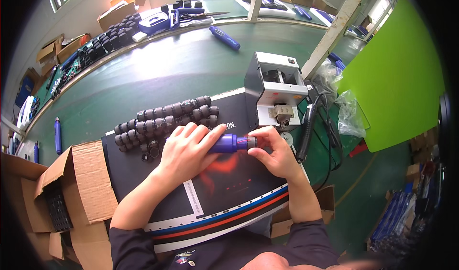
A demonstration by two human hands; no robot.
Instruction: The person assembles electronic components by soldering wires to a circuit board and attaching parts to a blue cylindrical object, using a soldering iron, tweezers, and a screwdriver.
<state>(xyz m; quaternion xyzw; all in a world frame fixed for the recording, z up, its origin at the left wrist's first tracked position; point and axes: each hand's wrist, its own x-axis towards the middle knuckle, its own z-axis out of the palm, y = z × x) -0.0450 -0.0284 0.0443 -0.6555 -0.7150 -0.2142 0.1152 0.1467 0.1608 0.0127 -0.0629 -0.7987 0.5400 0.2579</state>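
Observation:
My left hand [187, 150] is wrapped round a blue cylindrical housing [225, 143], which lies level above the black printed mat [158, 184]. At its right end the housing narrows, and thin red wire shows beside a short dark grey ring-shaped end piece [252, 142]. My right hand [279, 156] pinches that end piece between thumb and fingers. Beyond my left hand, several rows of black ring-shaped parts [165, 117] are stacked on the mat, with a few loose rings [154, 152] close to its fingers.
A grey and black bench machine [277, 88] stands behind my right hand, with a black-handled tool [307, 131] and cables beside it. An open cardboard box [93, 184] is at the left. Blue housings [224, 37] lie on the green bench. A green panel [397, 79] rises at right.

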